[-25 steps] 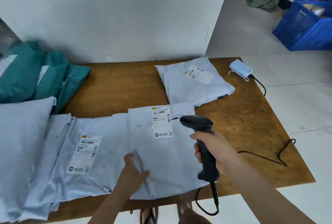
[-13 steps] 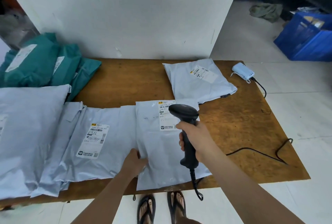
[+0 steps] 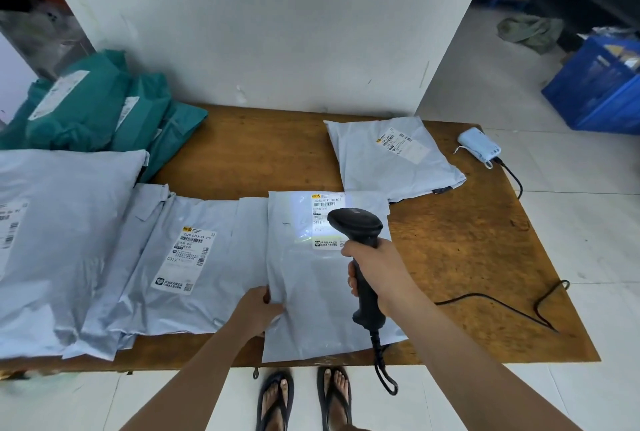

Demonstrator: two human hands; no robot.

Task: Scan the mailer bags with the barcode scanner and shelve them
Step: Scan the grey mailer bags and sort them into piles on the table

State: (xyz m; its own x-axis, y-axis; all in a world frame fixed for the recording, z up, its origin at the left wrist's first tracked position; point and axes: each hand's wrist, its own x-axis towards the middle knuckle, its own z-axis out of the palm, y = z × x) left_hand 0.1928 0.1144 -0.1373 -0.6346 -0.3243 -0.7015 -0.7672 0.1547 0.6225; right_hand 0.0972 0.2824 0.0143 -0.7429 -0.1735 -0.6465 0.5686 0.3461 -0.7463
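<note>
The right hand (image 3: 379, 271), at lower centre of the frame, curls its fingers round the handle of the black barcode scanner (image 3: 360, 233). The scanner's head points down at the white label (image 3: 327, 204) of a pale grey mailer bag (image 3: 311, 309), and a bright patch of light falls across that label. The left hand (image 3: 258, 309) pinches the bag's left edge. The bag lies flat and creased at the near edge of the wooden table (image 3: 467, 240).

grey mailer bag (image 3: 311, 295) flat, black scanner (image 3: 356, 226) above
</note>
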